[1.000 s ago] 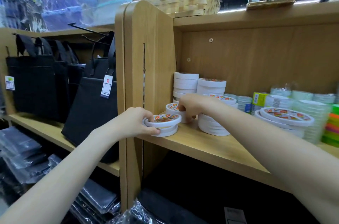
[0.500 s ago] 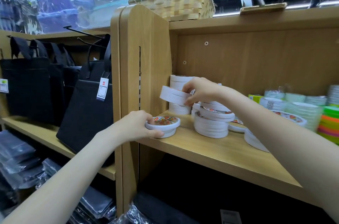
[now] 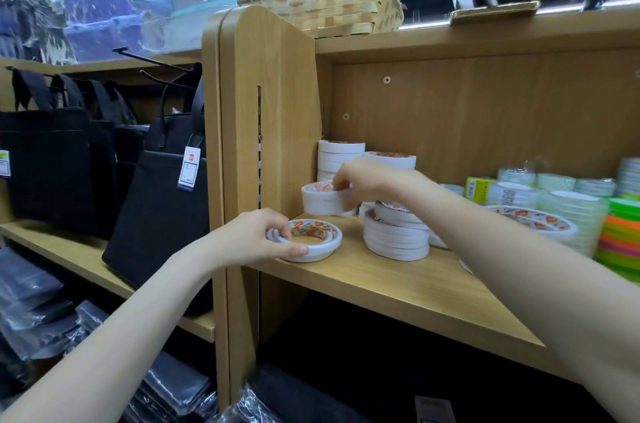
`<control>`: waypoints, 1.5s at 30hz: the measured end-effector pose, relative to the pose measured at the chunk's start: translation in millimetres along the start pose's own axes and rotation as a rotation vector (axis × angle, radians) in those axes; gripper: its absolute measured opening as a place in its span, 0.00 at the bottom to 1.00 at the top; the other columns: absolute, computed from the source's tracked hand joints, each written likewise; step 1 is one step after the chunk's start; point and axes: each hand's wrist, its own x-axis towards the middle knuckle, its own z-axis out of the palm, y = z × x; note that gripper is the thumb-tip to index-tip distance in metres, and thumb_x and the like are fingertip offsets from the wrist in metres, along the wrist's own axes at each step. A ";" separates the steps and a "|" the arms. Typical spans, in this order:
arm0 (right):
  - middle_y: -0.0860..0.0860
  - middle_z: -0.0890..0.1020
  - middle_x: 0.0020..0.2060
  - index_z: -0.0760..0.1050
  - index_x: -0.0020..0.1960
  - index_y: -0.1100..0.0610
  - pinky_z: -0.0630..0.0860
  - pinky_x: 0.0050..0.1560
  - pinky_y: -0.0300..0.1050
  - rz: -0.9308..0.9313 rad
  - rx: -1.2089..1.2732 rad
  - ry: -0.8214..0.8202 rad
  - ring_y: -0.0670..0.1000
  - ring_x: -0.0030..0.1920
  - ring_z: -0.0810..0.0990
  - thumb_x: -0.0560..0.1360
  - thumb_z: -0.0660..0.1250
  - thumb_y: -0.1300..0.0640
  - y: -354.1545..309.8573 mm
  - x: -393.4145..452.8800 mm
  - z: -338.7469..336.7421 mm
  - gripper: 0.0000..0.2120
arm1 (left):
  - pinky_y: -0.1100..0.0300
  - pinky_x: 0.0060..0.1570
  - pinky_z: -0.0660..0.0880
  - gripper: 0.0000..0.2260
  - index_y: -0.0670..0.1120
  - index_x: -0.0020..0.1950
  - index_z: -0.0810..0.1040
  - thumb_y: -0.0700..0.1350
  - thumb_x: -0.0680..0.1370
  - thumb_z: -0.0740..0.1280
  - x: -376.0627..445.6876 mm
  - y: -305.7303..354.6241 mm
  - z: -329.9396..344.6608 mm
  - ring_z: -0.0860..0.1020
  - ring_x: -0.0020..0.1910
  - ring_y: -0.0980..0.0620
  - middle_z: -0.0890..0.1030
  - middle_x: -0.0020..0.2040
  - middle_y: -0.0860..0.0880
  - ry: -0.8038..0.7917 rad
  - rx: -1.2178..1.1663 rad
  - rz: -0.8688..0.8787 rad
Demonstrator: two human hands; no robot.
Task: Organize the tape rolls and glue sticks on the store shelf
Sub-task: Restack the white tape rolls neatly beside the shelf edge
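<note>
My left hand (image 3: 258, 237) grips flat rolls (image 3: 313, 239), right hand (image 3: 360, 180) pinches a stack (image 3: 322, 202); light, stiff, best held by rims.

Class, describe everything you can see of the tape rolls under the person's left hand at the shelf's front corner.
The tape rolls are two thin white rings stacked flat, with a red and orange printed label around the open core. They lie on the wooden shelf at its front left corner, beside the side panel. The left hand grips them, thumb along the front edge, fingers curled over the rim.
</note>
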 end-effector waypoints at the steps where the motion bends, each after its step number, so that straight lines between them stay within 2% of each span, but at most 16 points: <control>1: 0.57 0.82 0.48 0.77 0.52 0.61 0.73 0.31 0.41 0.018 -0.014 -0.058 0.53 0.42 0.79 0.70 0.69 0.65 -1.6 3.0 3.4 0.10 | 0.68 0.50 0.69 0.16 0.40 0.46 0.80 0.54 0.73 0.69 -0.5 -0.2 -1.2 0.72 0.58 0.53 0.76 0.60 0.47 -0.003 0.005 -0.004; 2: 0.57 0.82 0.48 0.77 0.52 0.60 0.73 0.29 0.40 0.032 -0.011 -0.112 0.54 0.42 0.81 0.71 0.68 0.66 -2.0 5.7 5.5 0.10 | 0.70 0.49 0.68 0.16 0.40 0.46 0.81 0.54 0.73 0.69 -0.8 -0.6 -2.1 0.72 0.58 0.54 0.76 0.60 0.48 -0.003 0.009 -0.007; 4: 0.55 0.82 0.49 0.77 0.51 0.57 0.78 0.37 0.43 0.025 0.047 -0.130 0.54 0.46 0.83 0.71 0.68 0.65 1.4 6.6 2.6 0.10 | 0.71 0.48 0.68 0.15 0.41 0.45 0.81 0.54 0.73 0.69 -1.3 -2.6 -3.3 0.72 0.57 0.55 0.76 0.59 0.48 0.000 0.005 -0.012; 6: 0.51 0.82 0.50 0.77 0.51 0.55 0.77 0.46 0.44 -0.004 0.127 -0.060 0.51 0.48 0.81 0.72 0.69 0.63 9.3 -3.7 -10.7 0.09 | 0.71 0.48 0.68 0.15 0.42 0.45 0.82 0.54 0.72 0.69 -0.9 -4.4 -3.4 0.72 0.56 0.56 0.77 0.58 0.48 0.012 -0.011 -0.007; 10: 0.48 0.81 0.45 0.80 0.51 0.55 0.70 0.47 0.38 0.000 0.135 0.151 0.47 0.46 0.77 0.73 0.68 0.60 32.3 -42.4 -45.7 0.07 | 0.69 0.49 0.69 0.12 0.44 0.44 0.81 0.53 0.72 0.69 -0.3 -5.0 -3.2 0.72 0.57 0.56 0.77 0.58 0.49 -0.002 -0.031 0.001; 12: 0.48 0.83 0.44 0.81 0.48 0.54 0.70 0.48 0.39 0.034 0.152 0.182 0.48 0.46 0.79 0.74 0.67 0.58 45.6 -58.8 -55.0 0.05 | 0.61 0.54 0.72 0.11 0.46 0.41 0.80 0.54 0.71 0.69 0.1 -4.4 -3.1 0.73 0.59 0.53 0.77 0.59 0.48 -0.015 -0.042 0.012; 14: 0.49 0.84 0.44 0.81 0.47 0.53 0.75 0.50 0.43 0.059 0.176 0.117 0.49 0.48 0.81 0.74 0.68 0.56 56.2 -69.3 -57.5 0.05 | 0.56 0.58 0.73 0.11 0.48 0.39 0.79 0.55 0.70 0.68 0.7 -1.0 -1.8 0.73 0.59 0.53 0.77 0.58 0.48 -0.023 -0.035 0.013; 16: 0.48 0.84 0.45 0.81 0.49 0.53 0.76 0.52 0.45 0.072 0.170 -0.023 0.49 0.48 0.81 0.73 0.69 0.53 61.1 -75.4 -53.9 0.06 | 0.58 0.55 0.72 0.11 0.48 0.39 0.78 0.56 0.71 0.69 1.4 3.4 1.0 0.73 0.58 0.54 0.77 0.58 0.49 -0.021 -0.019 0.005; 19: 0.43 0.80 0.37 0.79 0.43 0.49 0.70 0.39 0.32 0.066 0.127 -0.134 0.41 0.37 0.75 0.71 0.72 0.54 62.1 -78.5 -41.5 0.03 | 0.62 0.54 0.68 0.10 0.48 0.39 0.78 0.54 0.73 0.68 3.7 9.9 6.2 0.71 0.58 0.54 0.75 0.61 0.48 -0.030 -0.024 0.010; 22: 0.43 0.73 0.29 0.73 0.33 0.46 0.64 0.30 0.31 0.018 0.089 -0.101 0.41 0.29 0.69 0.70 0.72 0.57 63.6 -77.3 -35.8 0.12 | 0.65 0.50 0.67 0.12 0.45 0.44 0.79 0.53 0.74 0.68 5.8 13.9 8.5 0.71 0.60 0.54 0.75 0.61 0.47 -0.039 -0.037 0.021; 27: 0.44 0.72 0.26 0.76 0.33 0.51 0.64 0.29 0.31 -0.031 0.124 0.035 0.40 0.26 0.68 0.68 0.74 0.57 59.1 -70.1 -53.7 0.09 | 0.65 0.54 0.67 0.20 0.46 0.46 0.81 0.61 0.67 0.71 6.7 9.1 5.4 0.70 0.60 0.58 0.75 0.61 0.51 -0.082 -0.095 0.026; 31: 0.46 0.78 0.31 0.81 0.41 0.56 0.66 0.32 0.29 -0.120 0.159 0.160 0.40 0.31 0.73 0.67 0.75 0.58 28.1 -35.6 -56.2 0.04 | 0.61 0.60 0.64 0.12 0.50 0.39 0.78 0.58 0.68 0.69 7.4 4.8 9.4 0.68 0.62 0.57 0.71 0.65 0.52 -0.054 -0.103 0.020; 34: 0.51 0.83 0.42 0.82 0.48 0.58 0.71 0.39 0.37 -0.114 0.077 0.093 0.49 0.41 0.78 0.68 0.74 0.59 8.0 -1.8 -29.5 0.08 | 0.61 0.60 0.66 0.13 0.49 0.39 0.77 0.58 0.68 0.68 6.9 4.8 9.8 0.68 0.63 0.57 0.71 0.64 0.52 -0.061 -0.112 0.033; 36: 0.52 0.82 0.41 0.81 0.50 0.59 0.69 0.34 0.34 -0.082 0.007 -0.014 0.48 0.39 0.77 0.70 0.72 0.59 4.0 11.0 -12.1 0.09 | 0.60 0.61 0.66 0.13 0.49 0.39 0.78 0.58 0.69 0.69 7.5 4.0 9.7 0.68 0.63 0.56 0.71 0.64 0.53 -0.068 -0.121 0.029; 38: 0.53 0.81 0.36 0.81 0.48 0.62 0.65 0.27 0.28 -0.068 0.032 -0.056 0.45 0.32 0.75 0.70 0.72 0.59 6.5 13.0 -8.5 0.09 | 0.60 0.61 0.65 0.13 0.47 0.40 0.79 0.57 0.69 0.69 8.6 2.3 10.0 0.68 0.63 0.56 0.71 0.64 0.53 -0.066 -0.132 0.024; 45: 0.48 0.80 0.30 0.81 0.38 0.58 0.65 0.29 0.25 -0.044 0.094 0.215 0.37 0.28 0.74 0.67 0.74 0.58 38.4 -47.6 -50.5 0.04 | 0.59 0.61 0.65 0.14 0.46 0.39 0.78 0.57 0.67 0.69 7.3 4.3 11.4 0.69 0.63 0.56 0.72 0.61 0.53 -0.058 -0.162 0.019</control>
